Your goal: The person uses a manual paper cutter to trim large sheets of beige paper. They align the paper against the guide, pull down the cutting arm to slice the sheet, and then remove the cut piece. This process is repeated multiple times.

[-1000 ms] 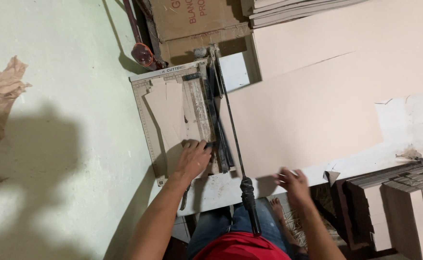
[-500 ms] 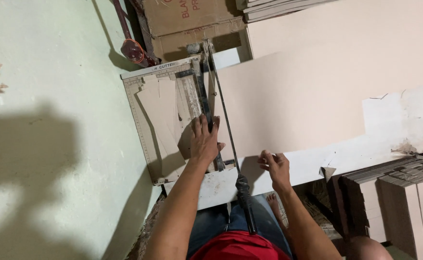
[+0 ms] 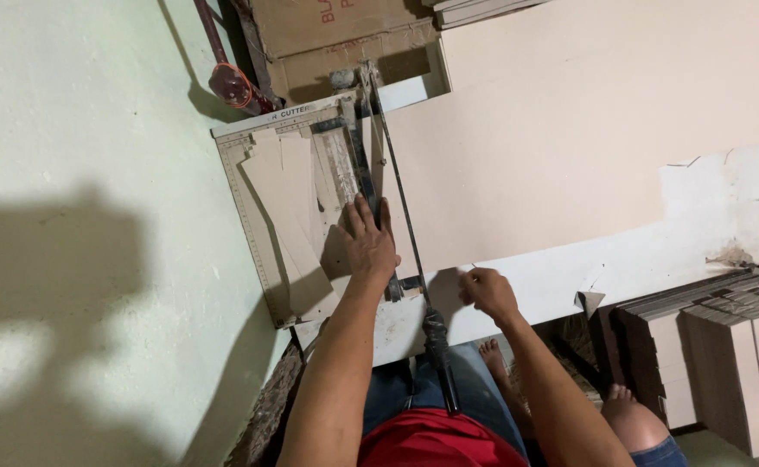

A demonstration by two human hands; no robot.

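Cardboard sheet (image 3: 570, 147): large pale sheet filling the frame from 12 to 3 o'clock; its left edge lies under the cutter's blade line and its near corner is at the right hand. Such a wide overhang could swing and skew the cut.
Bench (image 3: 570, 277): white, scuffed surface under the sheet; its front edge runs from 6 towards 3 o'clock.
Paper cutter (image 3: 310, 216): ruled board at centre-left with cut strips lying on it.
Blade arm (image 3: 401, 207): long dark lever lifted off the board, its handle pointing to 6 o'clock, held by no one. It might drop under its own weight.
Left hand (image 3: 369, 242): flat, fingers spread, pressing on the clamp bar just beside the blade line; fingertips there risk being cut.
Right hand (image 3: 486, 290): fingers curled, pinching the sheet's near corner at 5 o'clock; a tug could shift the sheet.
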